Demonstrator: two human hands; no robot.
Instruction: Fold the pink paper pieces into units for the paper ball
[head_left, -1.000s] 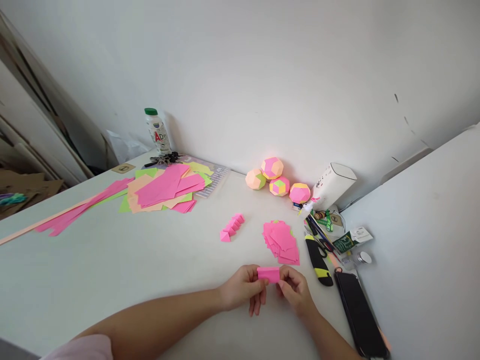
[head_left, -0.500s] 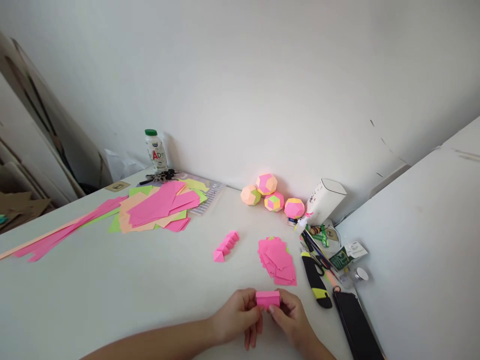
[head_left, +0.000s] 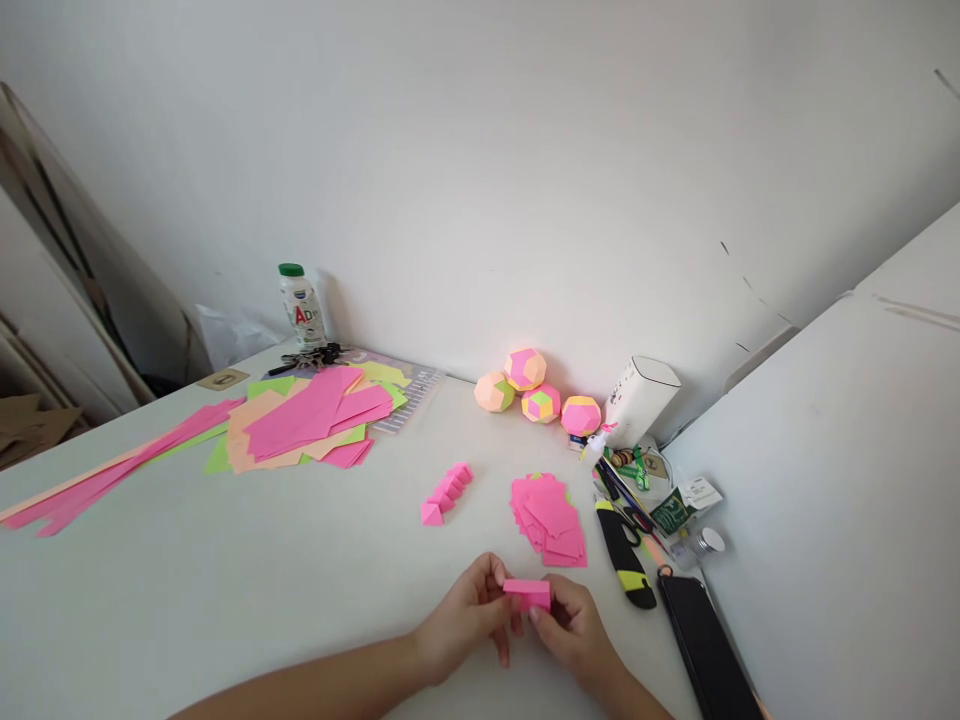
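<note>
Between my two hands is a small folded piece of pink paper [head_left: 528,592], with a crease running along its upper edge. My left hand [head_left: 469,620] pinches its left end, thumb in front and the other fingers partly curled behind. My right hand [head_left: 571,628] grips the right end with thumb and fingers. Just beyond my hands lies a pile of pink paper pieces [head_left: 551,515], with bits of green showing at its edges. To the left of that pile stands a row of folded pink paper units [head_left: 447,494], nested one behind another.
Faceted paper balls [head_left: 525,370] sit by the wall, beside a white box [head_left: 643,402]. At right are a black-and-yellow cutter [head_left: 625,555], scissors and a black phone-like object [head_left: 709,645]. Coloured sheets [head_left: 300,420], keys [head_left: 311,357] and a green-capped bottle [head_left: 303,308] are at left.
My left fingers have lifted slightly at the paper's left end, and its folded top edge now tilts more toward me. The whole view has shifted a little.
</note>
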